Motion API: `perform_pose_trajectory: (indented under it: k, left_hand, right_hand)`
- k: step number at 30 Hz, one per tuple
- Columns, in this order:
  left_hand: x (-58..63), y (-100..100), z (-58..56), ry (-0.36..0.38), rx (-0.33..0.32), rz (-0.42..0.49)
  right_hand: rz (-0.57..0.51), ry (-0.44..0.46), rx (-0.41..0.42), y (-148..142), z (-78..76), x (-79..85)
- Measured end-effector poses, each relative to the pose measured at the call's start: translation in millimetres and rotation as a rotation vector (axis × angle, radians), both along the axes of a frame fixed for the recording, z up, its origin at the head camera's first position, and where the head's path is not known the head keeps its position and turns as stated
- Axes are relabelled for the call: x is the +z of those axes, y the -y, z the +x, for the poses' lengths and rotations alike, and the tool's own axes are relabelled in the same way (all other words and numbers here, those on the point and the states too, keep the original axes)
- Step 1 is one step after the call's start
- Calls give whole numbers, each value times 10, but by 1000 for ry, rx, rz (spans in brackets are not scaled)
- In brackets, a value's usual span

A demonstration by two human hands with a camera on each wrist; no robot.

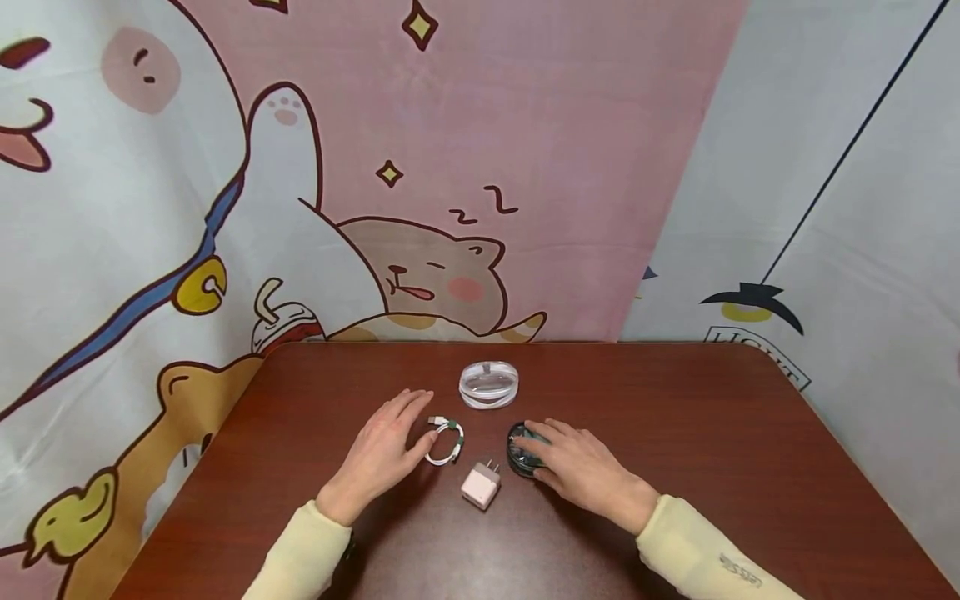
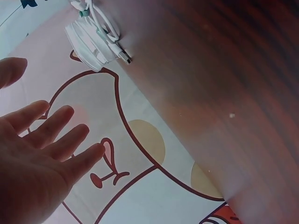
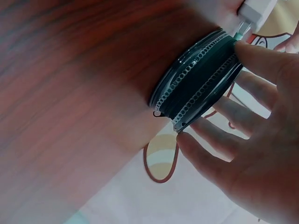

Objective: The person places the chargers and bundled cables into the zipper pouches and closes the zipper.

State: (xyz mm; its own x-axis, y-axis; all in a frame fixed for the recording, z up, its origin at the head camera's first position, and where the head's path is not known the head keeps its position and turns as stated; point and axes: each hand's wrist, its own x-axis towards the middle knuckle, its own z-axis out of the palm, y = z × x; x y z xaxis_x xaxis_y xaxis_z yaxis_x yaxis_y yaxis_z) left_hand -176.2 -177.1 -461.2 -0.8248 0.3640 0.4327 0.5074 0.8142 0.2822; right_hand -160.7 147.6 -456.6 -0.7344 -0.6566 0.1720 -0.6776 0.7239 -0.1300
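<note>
My right hand spans a round dark green and black case, thumb at its near edge and fingers over its top and far edge. Two silver zipper-like rows run round the case in the right wrist view. Loosely spread, my left hand hovers beside a coiled white USB cable with a green tie, its thumb overlapping the loop. The left wrist view shows that palm bare. Between the hands lies a white charger plug, prongs pointing away.
A clear ring-shaped roll sits farther back on the dark red-brown wooden table. Behind the table's far edge hangs a cartoon-printed cloth.
</note>
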Motion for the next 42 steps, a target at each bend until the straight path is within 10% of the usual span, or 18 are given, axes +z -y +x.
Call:
perform_pose_trajectory:
  k: [42]
  left_hand:
    - [34,-132,-37,-3,-30,38]
  right_hand:
    - [-70,59,-189,-1077,-285,-34]
